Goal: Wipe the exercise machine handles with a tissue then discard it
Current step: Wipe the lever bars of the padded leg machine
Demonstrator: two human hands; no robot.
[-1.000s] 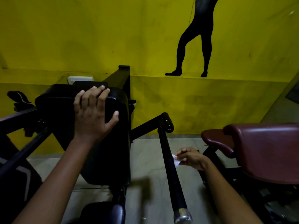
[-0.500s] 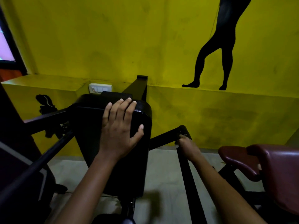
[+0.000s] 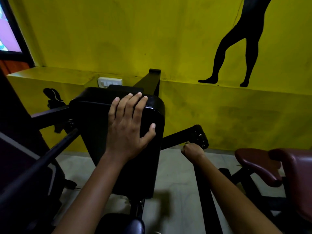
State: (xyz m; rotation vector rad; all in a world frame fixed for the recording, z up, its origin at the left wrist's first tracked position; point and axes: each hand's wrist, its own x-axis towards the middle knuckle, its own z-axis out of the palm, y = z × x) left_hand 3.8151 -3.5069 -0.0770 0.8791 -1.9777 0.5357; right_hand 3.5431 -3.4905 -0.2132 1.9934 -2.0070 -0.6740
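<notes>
Black pad (image 3: 94,119) under flat left hand (image 3: 128,125), right hand (image 3: 191,152) fisted on handle (image 3: 205,196)

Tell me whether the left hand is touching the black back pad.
Touching. The head view shows the left hand lying flat on the black back pad, fingers spread over its top edge, thumb against its face.

- Tissue: none visible; right hand (image 3: 192,152) curled tight on the handle bar (image 3: 205,196), fingers turned away from camera.
- Handle bar: near end cut by bottom edge.
- Maroon seat (image 3: 276,168): cut by right edge.
- Wall silhouette (image 3: 236,41): upper body cut by top edge.
- Left-side machine frame (image 3: 22,174): too dark to read.
</notes>
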